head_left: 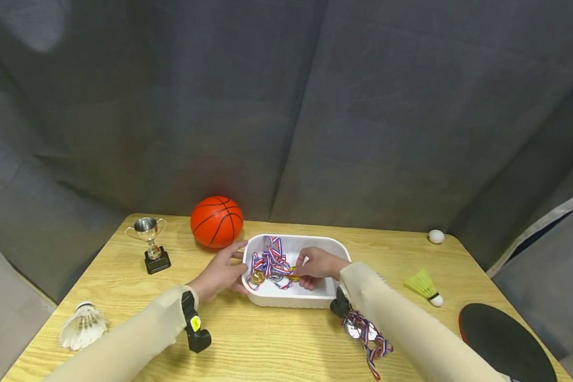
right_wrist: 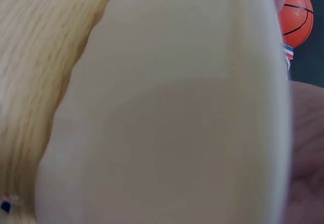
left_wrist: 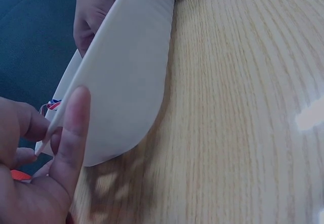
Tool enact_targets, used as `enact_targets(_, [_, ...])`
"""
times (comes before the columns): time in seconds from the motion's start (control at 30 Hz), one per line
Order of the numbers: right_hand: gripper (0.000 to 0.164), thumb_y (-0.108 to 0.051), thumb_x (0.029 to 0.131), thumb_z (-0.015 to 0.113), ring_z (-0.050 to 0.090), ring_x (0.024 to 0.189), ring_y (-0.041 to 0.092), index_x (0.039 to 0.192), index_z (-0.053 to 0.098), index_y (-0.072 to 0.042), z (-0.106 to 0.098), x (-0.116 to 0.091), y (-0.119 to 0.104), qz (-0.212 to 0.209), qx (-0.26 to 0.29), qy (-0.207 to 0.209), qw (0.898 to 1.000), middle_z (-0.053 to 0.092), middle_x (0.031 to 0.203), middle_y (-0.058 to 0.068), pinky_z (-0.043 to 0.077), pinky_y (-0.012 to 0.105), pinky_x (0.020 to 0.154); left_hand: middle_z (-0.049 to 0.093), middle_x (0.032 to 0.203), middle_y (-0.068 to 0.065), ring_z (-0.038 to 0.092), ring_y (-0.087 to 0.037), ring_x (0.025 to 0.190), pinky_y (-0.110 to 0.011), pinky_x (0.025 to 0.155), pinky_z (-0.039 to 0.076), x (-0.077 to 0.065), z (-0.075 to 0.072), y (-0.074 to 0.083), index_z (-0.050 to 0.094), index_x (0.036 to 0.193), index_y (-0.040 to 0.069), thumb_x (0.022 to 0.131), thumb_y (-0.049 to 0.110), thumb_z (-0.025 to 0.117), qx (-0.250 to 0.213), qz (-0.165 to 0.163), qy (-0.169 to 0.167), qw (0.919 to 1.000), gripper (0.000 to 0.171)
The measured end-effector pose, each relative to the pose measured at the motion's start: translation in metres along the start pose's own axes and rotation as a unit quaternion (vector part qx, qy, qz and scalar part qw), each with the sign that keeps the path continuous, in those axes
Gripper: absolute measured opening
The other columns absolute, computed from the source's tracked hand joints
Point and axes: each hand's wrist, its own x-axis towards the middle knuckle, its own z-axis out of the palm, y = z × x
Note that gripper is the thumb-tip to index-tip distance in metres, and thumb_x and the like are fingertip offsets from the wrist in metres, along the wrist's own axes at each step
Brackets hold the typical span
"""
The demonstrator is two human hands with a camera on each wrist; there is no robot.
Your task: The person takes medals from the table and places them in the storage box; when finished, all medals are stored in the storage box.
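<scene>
A white plastic bin (head_left: 291,302) stands on the table. Its left end is gripped by my left hand (head_left: 222,273), and the left wrist view has fingers (left_wrist: 73,127) on both sides of the rim. Inside the bin lie a gold medal (head_left: 257,277), a silver medal (head_left: 276,276) and their red, white and blue ribbons (head_left: 274,254). My right hand (head_left: 317,264) reaches over the right side and pinches another gold medal (head_left: 293,274) near the bin floor. In the right wrist view the bin wall (right_wrist: 167,107) hides most of that hand.
Silver medals with ribbons (head_left: 363,331) lie by the right forearm. An orange basketball (head_left: 217,222) sits behind the left hand. Farther left are a trophy (head_left: 154,246) and white shuttlecock (head_left: 82,326). At right are a yellow shuttlecock (head_left: 424,286), white ball (head_left: 436,236) and black paddle (head_left: 506,339).
</scene>
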Motion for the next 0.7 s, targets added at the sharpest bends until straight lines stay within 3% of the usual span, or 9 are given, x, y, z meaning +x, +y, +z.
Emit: enact_targets(0.7, [0.019,-0.012,0.098,0.069,0.056,0.049,0.008,0.085,0.056,-0.008,0.0074,0.0001,-0.0014,0.035,-0.081,0.033,0.996,0.062,0.062,0.001,0.056,0.018,0.044,0.041,0.152,-0.030,0.071,-0.031,0.084,-0.037,0.060,0.070,-0.0007,-0.0019,0.0003,0.028,0.165,0.010,0.100,-0.006,0.052,0.000,-0.011,-0.006,0.9999,0.071])
